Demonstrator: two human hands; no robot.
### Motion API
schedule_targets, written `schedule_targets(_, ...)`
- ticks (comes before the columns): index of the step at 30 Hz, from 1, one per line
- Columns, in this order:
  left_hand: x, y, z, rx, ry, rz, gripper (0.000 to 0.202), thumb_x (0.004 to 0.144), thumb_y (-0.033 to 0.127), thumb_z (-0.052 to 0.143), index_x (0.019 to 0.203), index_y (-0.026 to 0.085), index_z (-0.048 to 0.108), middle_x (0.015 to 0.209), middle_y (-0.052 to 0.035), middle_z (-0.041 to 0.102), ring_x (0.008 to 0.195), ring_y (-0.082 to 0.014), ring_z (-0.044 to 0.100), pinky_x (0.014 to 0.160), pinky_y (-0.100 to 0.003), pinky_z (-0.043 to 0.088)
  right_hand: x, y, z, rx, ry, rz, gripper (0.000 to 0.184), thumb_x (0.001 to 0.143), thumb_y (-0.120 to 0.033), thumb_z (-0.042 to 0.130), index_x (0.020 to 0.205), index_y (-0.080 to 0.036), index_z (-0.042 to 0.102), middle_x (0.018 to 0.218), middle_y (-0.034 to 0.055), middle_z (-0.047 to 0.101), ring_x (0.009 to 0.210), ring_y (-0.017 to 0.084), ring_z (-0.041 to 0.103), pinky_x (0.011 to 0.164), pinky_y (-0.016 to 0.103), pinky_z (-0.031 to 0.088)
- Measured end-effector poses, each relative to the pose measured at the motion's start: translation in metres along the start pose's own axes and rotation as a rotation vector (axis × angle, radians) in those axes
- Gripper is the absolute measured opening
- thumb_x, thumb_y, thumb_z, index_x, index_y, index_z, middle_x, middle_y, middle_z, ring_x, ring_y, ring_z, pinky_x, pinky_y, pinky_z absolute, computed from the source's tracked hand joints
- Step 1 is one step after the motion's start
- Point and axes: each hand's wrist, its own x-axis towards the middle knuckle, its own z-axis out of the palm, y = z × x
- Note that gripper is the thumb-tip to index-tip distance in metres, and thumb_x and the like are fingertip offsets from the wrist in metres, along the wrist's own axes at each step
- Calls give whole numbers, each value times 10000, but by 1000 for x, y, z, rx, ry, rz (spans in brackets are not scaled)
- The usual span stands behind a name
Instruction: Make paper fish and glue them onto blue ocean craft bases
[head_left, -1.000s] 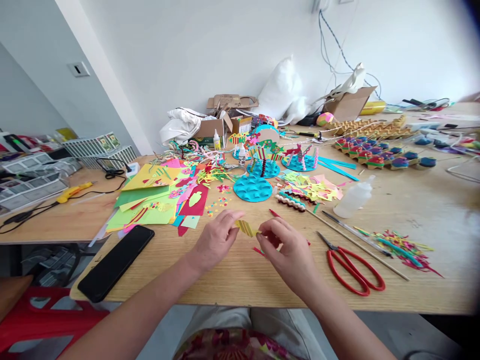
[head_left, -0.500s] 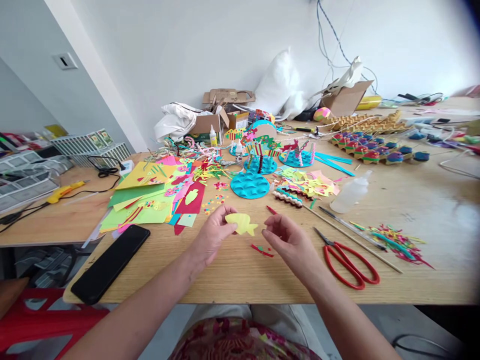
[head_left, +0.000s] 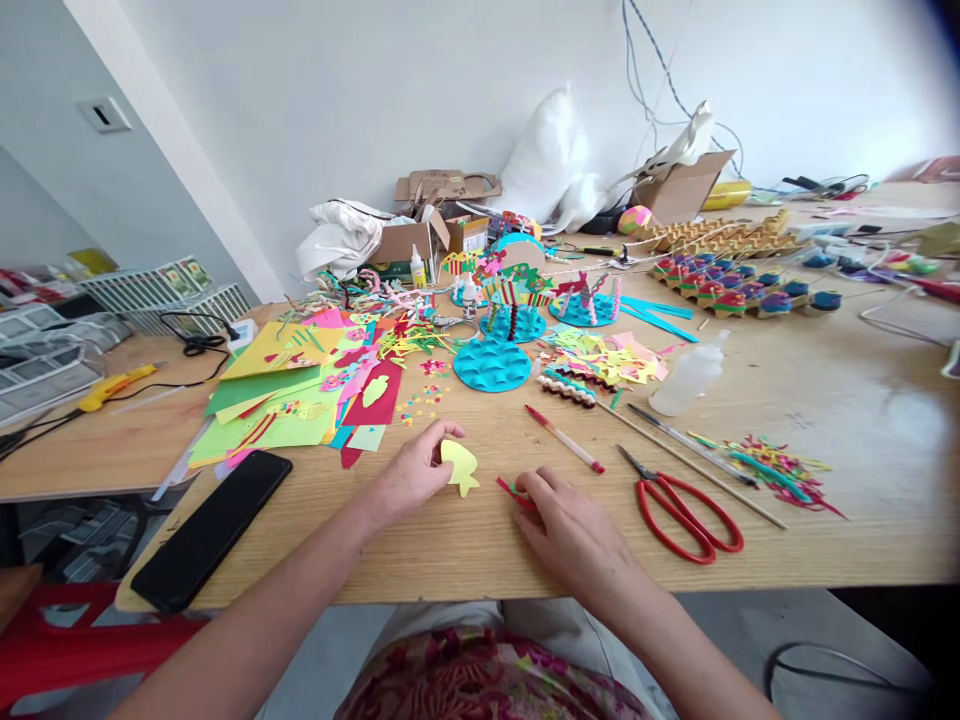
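My left hand (head_left: 421, 466) pinches a yellow paper fish (head_left: 459, 466) by its head end, tail pointing down to the right, just above the table. My right hand (head_left: 566, 520) is down on the tabletop, its fingers curled over a thin red paper strip (head_left: 507, 487). The fingers partly hide the strip and some tiny green bits beside it. Beyond that hand lies a pen with a red tip (head_left: 564, 438). To its right, red-handled scissors (head_left: 679, 505) rest with the blades slightly apart.
Coloured paper sheets (head_left: 277, 400) and a black phone (head_left: 214, 525) lie at left. Farther back are a blue round base (head_left: 491, 364), decorated bases and paper scraps (head_left: 611, 358). A wooden stick (head_left: 694, 468), a white squeeze bottle (head_left: 688, 378) and coloured shreds (head_left: 784, 470) lie at right.
My right hand has come down onto the red strip, uncovering the pen. My left hand has moved slightly left and lower, and the paper fish has tilted tail-down.
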Motion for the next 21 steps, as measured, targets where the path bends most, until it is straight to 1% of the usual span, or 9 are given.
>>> schedule_targets(4,1,-2,1,39,0,9,418,648,79,433,1043,210,472,665,44,450,605,-101,465,521,-192,324,1,1,0,-43,-10,38,191,801,-102,393,846,-189,556,838,48,606,739,167,592,524,234,322)
schedule_targets(8,4,-1,2,50,-30,-4,422,660,87,438,1061,212,473,632,51,416,573,-94,439,495,-187,296,1,15,1,1,24,62,188,813,-119,379,810,-189,554,818,44,610,743,164,585,533,232,321)
schedule_targets(11,6,7,2,27,-54,-31,419,649,72,442,1048,195,478,610,57,388,546,-86,417,479,-184,283,-3,25,0,44,88,79,185,814,-133,378,798,-192,553,818,40,612,751,167,582,549,236,336)
schedule_targets(14,5,20,3,-115,-79,-71,399,648,68,449,1031,178,463,661,45,434,593,-88,459,522,-184,329,-8,27,-1,61,141,97,182,808,-137,379,824,-197,550,859,39,609,751,167,585,557,242,354)
schedule_targets(17,4,30,6,-303,-95,-105,374,653,85,467,1016,171,446,778,10,515,695,-103,514,603,-199,381,-9,22,0,85,129,17,186,794,-123,398,878,-197,547,887,41,594,772,160,585,589,240,376)
schedule_targets(19,4,31,8,-354,-119,-111,373,644,82,472,1005,173,446,803,3,535,717,-107,527,622,-205,394,-6,16,2,80,92,-28,180,800,-127,402,855,-198,557,858,38,590,762,155,584,588,234,378)
schedule_targets(21,5,26,10,-333,-146,-103,384,631,64,466,998,178,453,778,12,535,697,-105,531,612,-205,398,-1,12,3,47,60,-33,189,820,-145,389,800,-201,568,811,36,591,730,155,585,560,232,369)
